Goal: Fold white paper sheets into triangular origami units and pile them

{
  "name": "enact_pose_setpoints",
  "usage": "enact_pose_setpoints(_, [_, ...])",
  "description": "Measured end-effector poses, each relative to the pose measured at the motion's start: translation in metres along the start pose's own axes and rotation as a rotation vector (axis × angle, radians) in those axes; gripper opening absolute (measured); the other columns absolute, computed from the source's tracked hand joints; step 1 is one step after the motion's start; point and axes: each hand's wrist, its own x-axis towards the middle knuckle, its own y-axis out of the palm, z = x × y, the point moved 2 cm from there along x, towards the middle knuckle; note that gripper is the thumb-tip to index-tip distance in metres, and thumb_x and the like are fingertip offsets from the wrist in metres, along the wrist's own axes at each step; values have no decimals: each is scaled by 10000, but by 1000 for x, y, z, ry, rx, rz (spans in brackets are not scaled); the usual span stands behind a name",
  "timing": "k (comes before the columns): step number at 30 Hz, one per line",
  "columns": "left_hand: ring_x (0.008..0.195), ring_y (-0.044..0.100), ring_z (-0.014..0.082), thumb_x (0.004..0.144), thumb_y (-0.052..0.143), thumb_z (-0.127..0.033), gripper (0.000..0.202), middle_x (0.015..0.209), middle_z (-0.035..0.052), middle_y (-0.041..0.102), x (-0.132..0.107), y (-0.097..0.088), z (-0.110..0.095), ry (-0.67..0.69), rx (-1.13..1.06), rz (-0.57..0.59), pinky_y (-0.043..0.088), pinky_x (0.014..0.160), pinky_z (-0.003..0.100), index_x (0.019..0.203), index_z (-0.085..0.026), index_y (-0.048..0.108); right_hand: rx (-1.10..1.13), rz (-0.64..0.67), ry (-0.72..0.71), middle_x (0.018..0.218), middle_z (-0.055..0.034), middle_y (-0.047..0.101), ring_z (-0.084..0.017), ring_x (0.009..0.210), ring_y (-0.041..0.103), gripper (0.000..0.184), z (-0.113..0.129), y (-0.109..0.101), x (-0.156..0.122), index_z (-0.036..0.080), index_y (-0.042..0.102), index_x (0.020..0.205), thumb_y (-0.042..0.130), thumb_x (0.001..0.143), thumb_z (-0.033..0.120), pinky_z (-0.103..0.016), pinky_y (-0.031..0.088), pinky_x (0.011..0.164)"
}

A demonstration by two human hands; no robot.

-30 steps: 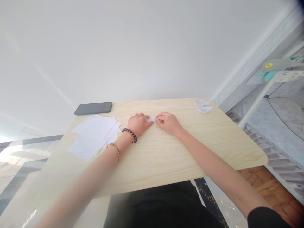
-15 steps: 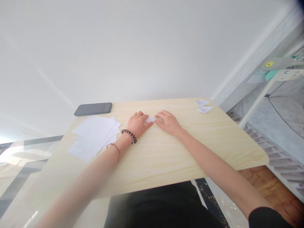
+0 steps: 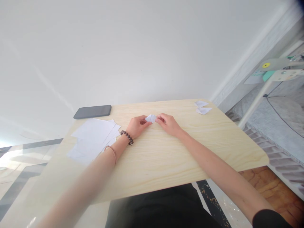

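Observation:
A small folded white paper piece is pinched between both my hands near the middle of a light wooden table. My left hand, with a dark bead bracelet at the wrist, grips its left side with closed fingers. My right hand pinches its right side. The piece is lifted slightly off the table top.
A stack of white paper sheets lies at the left of the table. A dark phone lies at the far left corner. Two small folded paper pieces sit at the far right corner. A white wall stands behind the table.
Both hands have turned from pressing the paper piece flat on the table to holding it raised between their fingertips.

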Motion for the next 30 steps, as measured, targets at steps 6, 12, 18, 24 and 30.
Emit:
enact_pose_setpoints(6, [740, 586, 170, 706, 559, -436, 342, 793, 36, 648, 0, -1, 2, -11, -98, 85, 439, 641, 262, 872, -142, 607, 45, 50, -3, 697, 9, 547, -85, 574, 438, 237, 3, 2, -2, 164, 548, 814, 396, 824, 346, -207, 344, 557])
enact_pose_setpoints(12, [719, 568, 148, 714, 547, -479, 349, 743, 29, 634, 1, -2, 1, -31, -167, 9, 440, 669, 257, 781, -143, 614, 125, 11, 54, 684, 9, 562, -81, 557, 459, 246, 1, 1, -2, 174, 500, 765, 374, 834, 374, -204, 352, 545])
enact_pose_setpoints(18, [678, 555, 131, 737, 540, -462, 367, 743, 53, 631, 4, -5, 4, -37, -351, -56, 455, 657, 254, 858, -124, 617, 130, 50, 23, 666, 12, 552, -78, 548, 458, 242, 1, -1, -3, 180, 476, 755, 347, 854, 359, -199, 341, 544])
enact_pose_setpoints(24, [654, 551, 128, 726, 563, -446, 331, 680, 44, 634, 3, -8, 7, -45, -309, -50, 444, 679, 257, 751, -124, 639, 104, 89, -14, 640, 21, 526, -75, 549, 440, 248, 2, -1, -2, 177, 487, 724, 344, 859, 328, -198, 326, 547])
enact_pose_setpoints(30, [707, 565, 139, 729, 559, -439, 351, 853, 63, 642, 4, -4, 3, -45, -360, -86, 460, 640, 261, 900, -140, 626, 91, 122, -11, 625, 27, 515, -69, 529, 412, 233, 2, -2, -2, 171, 483, 720, 363, 848, 324, -194, 316, 536])
